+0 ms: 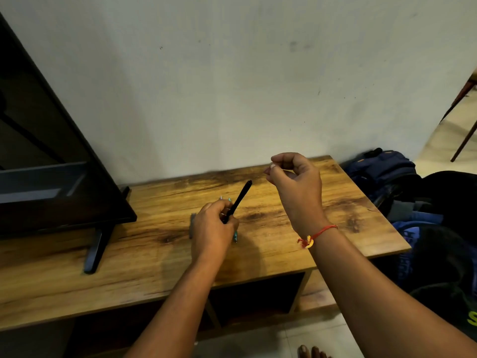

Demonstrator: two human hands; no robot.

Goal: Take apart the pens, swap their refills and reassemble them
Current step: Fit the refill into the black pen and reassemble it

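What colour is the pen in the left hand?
The pen in the left hand is black, clearest in the head view.

Arms of the person, seen from the head camera: the left hand (211, 228) and right hand (296, 187) are bare, as are both forearms down to the lower edge of the view. The right wrist carries a thin red thread band (322, 229), tied at one side in a small red-and-yellow knot (306, 242) with short loose ends. Bare toes (311, 352) show at the bottom edge.
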